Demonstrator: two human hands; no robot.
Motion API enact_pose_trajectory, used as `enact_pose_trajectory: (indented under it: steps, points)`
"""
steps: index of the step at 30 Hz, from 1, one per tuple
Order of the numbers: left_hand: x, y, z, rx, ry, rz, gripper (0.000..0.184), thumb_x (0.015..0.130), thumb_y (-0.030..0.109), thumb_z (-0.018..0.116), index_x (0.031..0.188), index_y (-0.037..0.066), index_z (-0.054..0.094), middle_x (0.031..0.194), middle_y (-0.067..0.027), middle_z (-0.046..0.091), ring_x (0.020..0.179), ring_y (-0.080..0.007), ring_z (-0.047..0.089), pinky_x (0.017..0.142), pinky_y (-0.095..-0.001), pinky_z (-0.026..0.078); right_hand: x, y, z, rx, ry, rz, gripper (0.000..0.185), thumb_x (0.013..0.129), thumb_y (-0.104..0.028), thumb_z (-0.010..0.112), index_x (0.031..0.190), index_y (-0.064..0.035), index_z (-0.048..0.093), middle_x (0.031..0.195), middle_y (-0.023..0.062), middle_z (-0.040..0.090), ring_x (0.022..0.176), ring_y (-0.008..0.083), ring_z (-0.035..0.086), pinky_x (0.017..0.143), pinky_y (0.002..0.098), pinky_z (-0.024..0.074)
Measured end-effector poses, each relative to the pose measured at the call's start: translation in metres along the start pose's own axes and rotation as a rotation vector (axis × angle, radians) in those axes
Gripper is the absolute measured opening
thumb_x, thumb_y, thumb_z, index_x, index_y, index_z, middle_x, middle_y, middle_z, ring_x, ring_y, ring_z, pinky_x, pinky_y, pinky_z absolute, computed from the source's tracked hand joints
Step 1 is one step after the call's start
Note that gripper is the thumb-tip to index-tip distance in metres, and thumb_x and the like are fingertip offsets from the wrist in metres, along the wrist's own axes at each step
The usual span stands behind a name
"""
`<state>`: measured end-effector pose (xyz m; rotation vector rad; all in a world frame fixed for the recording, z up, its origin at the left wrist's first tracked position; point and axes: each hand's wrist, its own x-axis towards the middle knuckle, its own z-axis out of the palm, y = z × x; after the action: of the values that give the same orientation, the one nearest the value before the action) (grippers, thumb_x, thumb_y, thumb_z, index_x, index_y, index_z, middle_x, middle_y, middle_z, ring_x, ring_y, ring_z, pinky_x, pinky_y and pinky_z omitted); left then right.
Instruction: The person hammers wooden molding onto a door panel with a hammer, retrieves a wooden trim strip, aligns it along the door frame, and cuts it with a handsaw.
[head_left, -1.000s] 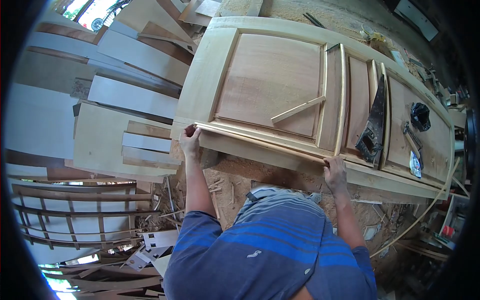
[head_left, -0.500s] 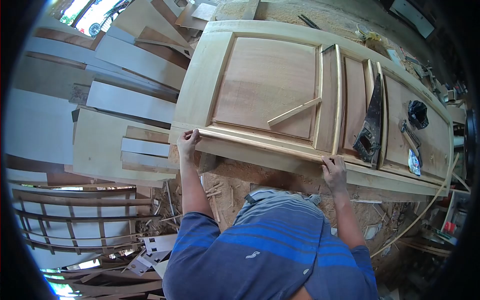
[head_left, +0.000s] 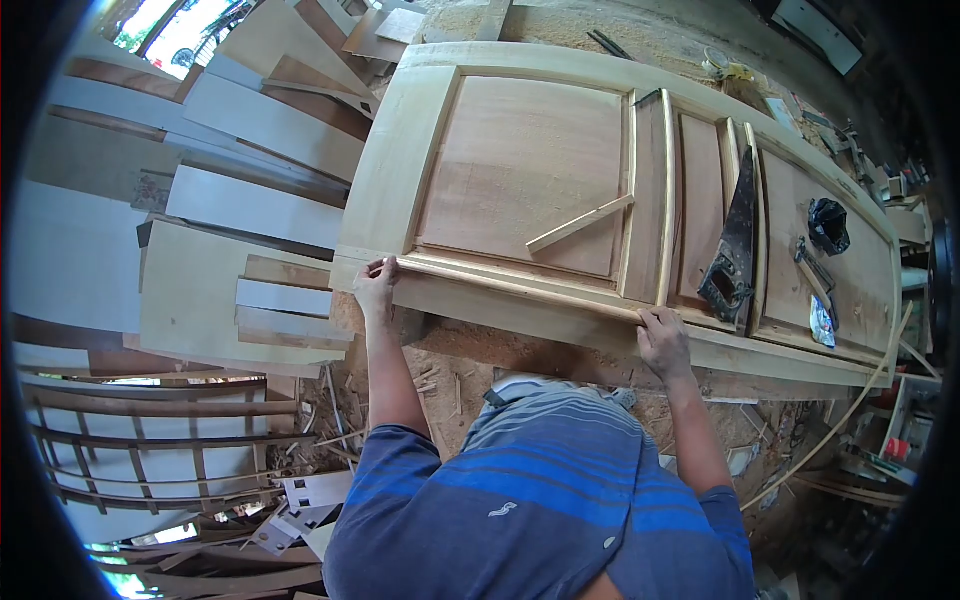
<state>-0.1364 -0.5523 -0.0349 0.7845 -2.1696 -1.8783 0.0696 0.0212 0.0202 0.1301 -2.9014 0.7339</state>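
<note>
A thin wooden moulding strip (head_left: 510,290) lies lengthwise along the near edge of a large panel of a wooden door (head_left: 372,170). My left hand (head_left: 374,285) pinches the strip's left end, at the panel's near left corner. At its other end my right hand (head_left: 663,340) has fingers closed over the strip, near a cross rail. A short loose strip (head_left: 580,224) rests slantwise on the large panel. To the right of my right hand, a handsaw (head_left: 734,250) lies across the door.
Farther right on the door are a hammer (head_left: 815,277), a black plastic bag (head_left: 828,226) and a small blue-and-white packet (head_left: 822,322). White and wooden boards (head_left: 255,204) lie at the left. A long thin strip (head_left: 850,425) leans at the door's right end.
The view has shifted slightly, so the door appears a little farther left. Both hands keep the same places on the strip; the fingers of my right hand look slightly more curled over it.
</note>
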Motion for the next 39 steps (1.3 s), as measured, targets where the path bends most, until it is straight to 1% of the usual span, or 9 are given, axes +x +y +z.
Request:
enact_pose_trajectory:
  steps: [3,6,9,12,15,18,21,30,39]
  points:
    - [0.005,-0.001,-0.002,-0.026,-0.048,-0.015,0.040,0.096,0.018,0.090,0.115,-0.011,0.070,0.104,-0.0185,0.079,0.091,-0.0216,0.079,0.078,-0.0337,0.070,-0.002,0.003,0.003,-0.004,0.008,-0.020,0.037,0.087,-0.011,0.079,0.123,-0.0039,0.074,0.113,0.0170,0.069,0.108,0.0395,0.067,0.099,0.0519,0.0549]
    - [0.007,0.006,-0.002,0.031,-0.065,-0.015,0.037,0.098,0.017,0.088,0.115,-0.010,0.070,0.100,-0.0142,0.079,0.089,-0.0199,0.078,0.081,-0.0335,0.069,-0.001,0.004,0.002,-0.013,0.001,-0.035,0.039,0.085,-0.010,0.079,0.124,-0.0038,0.074,0.113,0.0170,0.070,0.108,0.0393,0.068,0.099,0.0516,0.0553]
    - [0.007,0.008,0.000,0.062,-0.058,-0.007,0.035,0.098,0.016,0.087,0.113,-0.010,0.070,0.100,-0.0145,0.079,0.089,-0.0197,0.078,0.081,-0.0335,0.069,-0.002,0.007,0.002,-0.008,-0.002,-0.033,0.039,0.084,-0.009,0.078,0.123,-0.0033,0.075,0.112,0.0162,0.070,0.108,0.0386,0.067,0.099,0.0508,0.0559]
    - [0.007,0.006,0.001,0.071,-0.032,0.026,0.039,0.096,0.018,0.090,0.112,-0.012,0.071,0.099,-0.0170,0.080,0.085,-0.0207,0.079,0.072,-0.0325,0.069,0.001,0.009,0.003,0.007,0.000,-0.032,0.038,0.082,-0.008,0.077,0.120,-0.0028,0.077,0.111,0.0143,0.070,0.108,0.0369,0.067,0.100,0.0493,0.0565]
    - [0.013,-0.001,0.001,0.056,-0.051,0.046,0.040,0.095,0.023,0.090,0.109,-0.011,0.073,0.093,-0.0155,0.080,0.082,-0.0192,0.078,0.070,-0.0321,0.066,0.005,0.005,-0.001,-0.006,0.004,-0.051,0.037,0.081,-0.008,0.077,0.118,-0.0027,0.078,0.110,0.0124,0.071,0.108,0.0351,0.065,0.100,0.0479,0.0570]
    - [0.012,0.001,0.001,0.357,0.017,0.160,0.041,0.094,0.031,0.091,0.101,-0.007,0.076,0.089,-0.0140,0.080,0.079,-0.0187,0.076,0.071,-0.0338,0.061,0.008,0.005,-0.005,-0.019,0.006,-0.063,0.037,0.080,-0.008,0.077,0.117,-0.0030,0.078,0.110,0.0115,0.072,0.109,0.0341,0.065,0.101,0.0472,0.0573]
    - [0.003,0.017,0.000,0.523,0.023,0.176,0.043,0.093,0.038,0.090,0.096,-0.004,0.078,0.086,-0.0130,0.080,0.079,-0.0195,0.075,0.074,-0.0364,0.059,0.007,0.008,-0.005,-0.003,-0.010,-0.057,0.036,0.080,-0.009,0.077,0.116,-0.0032,0.079,0.110,0.0115,0.072,0.110,0.0340,0.065,0.102,0.0469,0.0574]
    - [-0.004,0.021,0.004,0.646,0.091,0.265,0.046,0.093,0.041,0.090,0.093,-0.003,0.079,0.086,-0.0143,0.081,0.078,-0.0230,0.076,0.077,-0.0396,0.059,0.009,0.011,-0.004,0.004,-0.029,-0.027,0.036,0.079,-0.009,0.079,0.115,-0.0049,0.080,0.109,0.0108,0.073,0.111,0.0335,0.066,0.101,0.0456,0.0585]
    - [0.006,0.019,0.000,0.671,0.037,0.280,0.046,0.095,0.043,0.087,0.092,-0.002,0.080,0.083,-0.0155,0.079,0.075,-0.0265,0.074,0.075,-0.0430,0.058,0.008,0.012,-0.003,0.011,-0.002,-0.037,0.033,0.081,-0.007,0.081,0.114,-0.0067,0.081,0.108,0.0086,0.073,0.109,0.0311,0.067,0.100,0.0442,0.0589]
